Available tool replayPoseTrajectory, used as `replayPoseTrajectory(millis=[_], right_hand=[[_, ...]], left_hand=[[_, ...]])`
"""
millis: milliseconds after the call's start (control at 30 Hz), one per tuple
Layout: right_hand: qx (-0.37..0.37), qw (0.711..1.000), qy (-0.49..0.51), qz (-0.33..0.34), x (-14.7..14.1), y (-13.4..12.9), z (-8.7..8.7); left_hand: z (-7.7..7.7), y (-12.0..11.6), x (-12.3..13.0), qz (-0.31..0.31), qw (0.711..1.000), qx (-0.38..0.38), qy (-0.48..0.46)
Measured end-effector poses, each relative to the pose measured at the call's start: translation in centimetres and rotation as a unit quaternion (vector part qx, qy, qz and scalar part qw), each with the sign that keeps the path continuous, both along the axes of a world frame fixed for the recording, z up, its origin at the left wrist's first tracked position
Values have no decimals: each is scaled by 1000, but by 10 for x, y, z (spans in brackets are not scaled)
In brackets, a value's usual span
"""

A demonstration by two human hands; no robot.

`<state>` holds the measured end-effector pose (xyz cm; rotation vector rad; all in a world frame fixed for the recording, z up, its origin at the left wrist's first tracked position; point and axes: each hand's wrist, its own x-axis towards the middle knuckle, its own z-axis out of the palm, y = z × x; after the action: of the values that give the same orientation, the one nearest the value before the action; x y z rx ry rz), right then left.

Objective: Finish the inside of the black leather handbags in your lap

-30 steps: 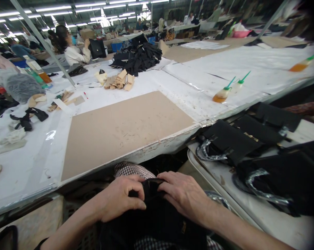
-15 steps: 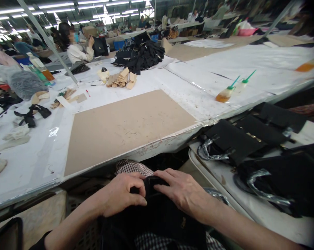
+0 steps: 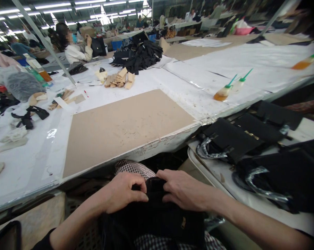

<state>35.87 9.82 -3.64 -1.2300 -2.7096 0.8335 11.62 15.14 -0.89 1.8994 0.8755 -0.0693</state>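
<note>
A black bag (image 3: 169,220) with a small gold metal fitting lies across my lap, over checked black-and-white cloth (image 3: 134,167). At its top edge, my left hand (image 3: 125,191) pinches the black material between thumb and curled fingers. My right hand (image 3: 181,189) grips the same edge a little to the right, fingers bent over it. Between the hands a short stretch of dark, slightly glossy edge shows. The bag's inside and much of its lower part are too dark to make out.
Ahead, a brown board (image 3: 125,128) lies on the white-covered table (image 3: 195,76). Bottles of amber liquid (image 3: 221,93) stand near its right edge. Several black bags with wrapped handles (image 3: 229,139) rest on a surface to my right. A co-worker (image 3: 75,48) sits across the table.
My right hand has shifted slightly, its fingers now more curled over the bag's edge, and more of the edge shows between the hands. The left hand keeps its pinch.
</note>
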Motion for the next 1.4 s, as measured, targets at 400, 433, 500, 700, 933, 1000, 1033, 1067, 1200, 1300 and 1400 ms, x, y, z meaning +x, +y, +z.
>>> replayPoseTrajectory(millis=[400, 433, 500, 700, 933, 1000, 1033, 1067, 1200, 1300, 1400], right_hand=[[18, 966, 213, -147, 2, 4, 8], [38, 970, 192, -146, 0, 4, 7], [66, 976, 153, -137, -3, 4, 7], [124, 983, 88, -102, -12, 5, 11], [160, 978, 97, -88, -20, 4, 1], [145, 979, 116, -88, -21, 5, -3], [128, 980, 123, -85, -21, 6, -3], [106, 983, 125, -78, -21, 7, -3], [-1, 997, 73, -2, -16, 11, 7], [-54, 996, 35, 60, -10, 16, 16], [-89, 990, 72, 82, -2, 21, 24]], left_hand=[[2, -2, -3, 25, 1000, 16, -7], [2, -3, -3, 25, 999, 18, -7], [2, -4, -3, 27, 999, 22, -8], [4, -8, -4, 33, 999, 23, -5], [9, -11, -4, 30, 999, 32, 0], [9, -12, -4, 30, 999, 34, 0], [9, -12, -5, 30, 999, 35, 2], [9, -13, -5, 31, 999, 34, 4], [8, -14, -4, 28, 999, 21, 2], [7, -13, -3, 30, 999, 21, 15], [9, -14, -5, 44, 998, 34, 35]])
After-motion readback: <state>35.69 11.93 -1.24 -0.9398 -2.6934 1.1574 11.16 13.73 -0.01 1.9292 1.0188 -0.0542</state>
